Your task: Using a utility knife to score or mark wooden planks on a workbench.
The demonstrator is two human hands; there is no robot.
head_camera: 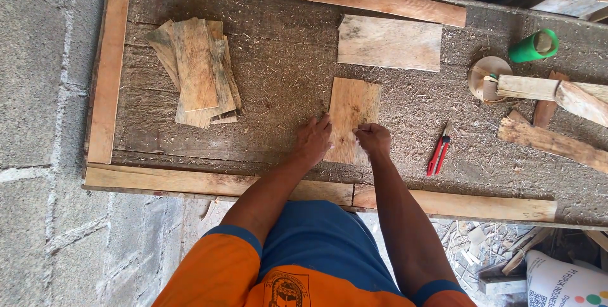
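Observation:
A small rectangular thin wood sheet (352, 110) lies flat on the rough workbench (285, 60). My left hand (313, 140) rests with fingers spread against the sheet's lower left edge. My right hand (373, 139) has its fingers curled and pinches or presses the sheet's lower right part; whether it holds something small is hidden. A larger pale wood sheet (389, 42) lies just beyond, and a stack of several similar sheets (197, 72) lies to the left.
A red utility knife (438, 153) lies right of my right hand. A green cup (534, 46), a round tape roll (487, 77) and wood offcuts (557, 101) sit at the right. Wooden battens (107, 72) frame the bench. A white sack (563, 281) is on the floor.

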